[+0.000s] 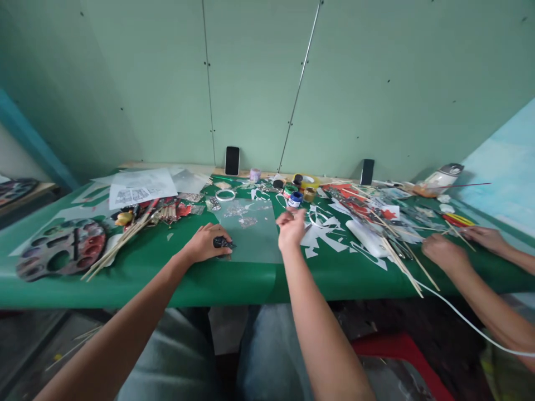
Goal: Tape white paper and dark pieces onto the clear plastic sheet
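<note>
Nearest the camera, two bare forearms reach out over the lap onto the green table (234,284). The left hand (205,243) rests at the near-left corner of the clear sheet (251,236), fingers curled down around a small black object (223,243) pinned against the sheet's edge. The right hand (291,229) sits at the sheet's right edge, fingers bunched loosely together; whether anything is pinched there, I cannot tell. On the sheet lie grey cut-out shapes (241,214), toward its far side.

Left of the sheet, a bundle of thin wooden sticks (121,242) fans out, and beyond them a paint palette (62,248) smeared with colours. Right of the sheet, white paper scraps (324,234) are strewn about, and further right another person's two hands (447,253) work among more sticks.

Behind the sheet stand little paint pots (295,199) and a roll of tape (225,195). Further back, printed papers (140,188) lie to the left, and two phones (232,160) lean upright against the green wall.
</note>
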